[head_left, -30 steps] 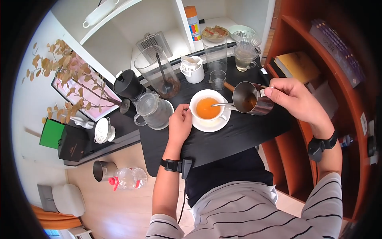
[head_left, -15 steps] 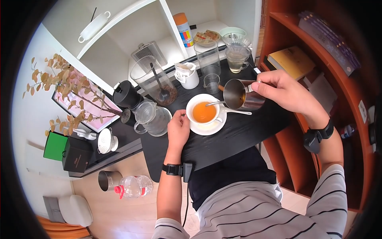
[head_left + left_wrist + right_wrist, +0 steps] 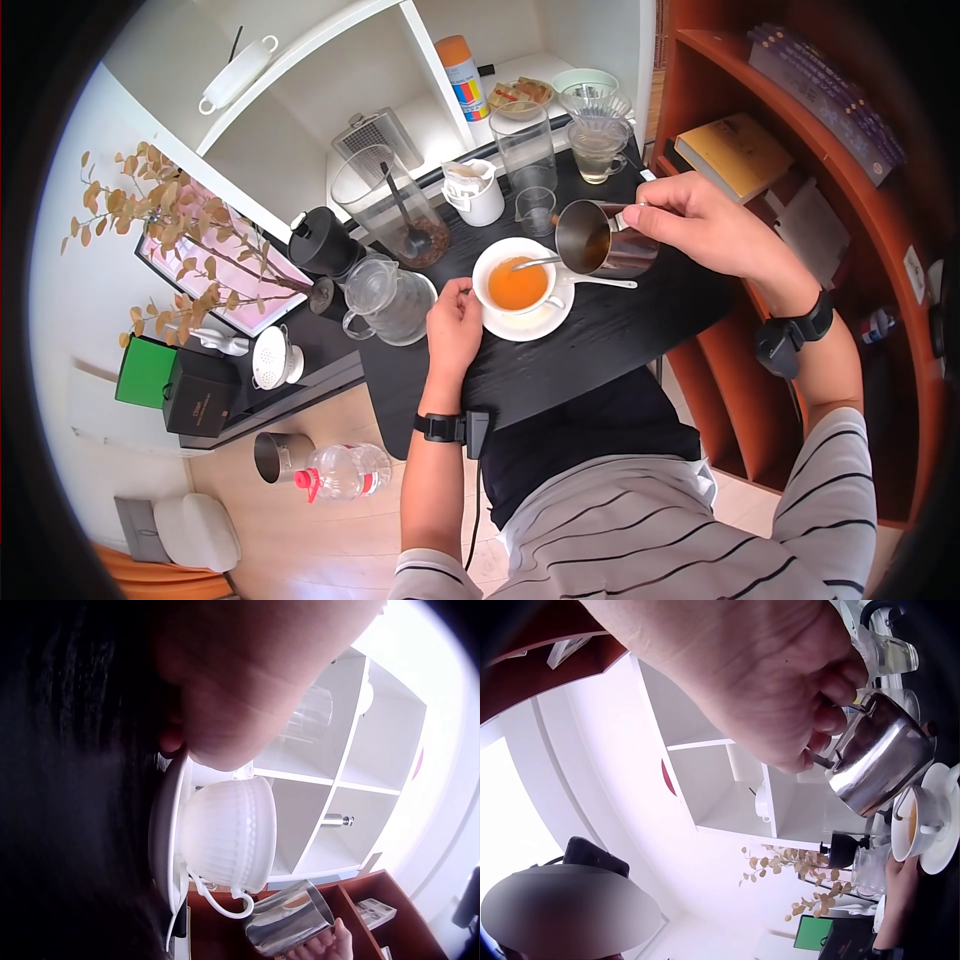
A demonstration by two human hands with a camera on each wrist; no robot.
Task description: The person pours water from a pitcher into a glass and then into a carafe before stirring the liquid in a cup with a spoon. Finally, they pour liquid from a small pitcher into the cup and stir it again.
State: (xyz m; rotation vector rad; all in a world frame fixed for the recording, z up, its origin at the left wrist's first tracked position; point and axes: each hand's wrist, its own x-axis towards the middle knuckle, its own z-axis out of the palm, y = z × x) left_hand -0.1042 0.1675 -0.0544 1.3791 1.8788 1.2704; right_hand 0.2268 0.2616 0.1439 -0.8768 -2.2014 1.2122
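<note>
My right hand (image 3: 690,220) grips the handle of a shiny metal pot (image 3: 632,252) with a thin gooseneck spout (image 3: 902,799). The pot tilts toward a white cup (image 3: 485,268), its spout tip over the cup's mouth. Amber liquid (image 3: 517,286) stands in the cup, and some amber shows inside the pot. The ribbed cup sits on a white saucer (image 3: 530,328), with a white spoon (image 3: 605,282) lying at its right. My left hand (image 3: 455,330) pinches the saucer's left edge; in the left wrist view its fingers hide the contact.
A glass jug (image 3: 385,305) and black grinder (image 3: 322,240) stand left on the black table (image 3: 500,385). Behind are a tall glass with a black scoop (image 3: 415,235), a white mug (image 3: 478,205), a small glass (image 3: 537,210) and a glass dripper (image 3: 597,150). A brown bookcase (image 3: 720,400) flanks the right.
My right hand has brought the tilted pot a little left, nearer the cup, and more of the spoon shows. My left hand stays at the saucer. The head view has shifted slightly.
</note>
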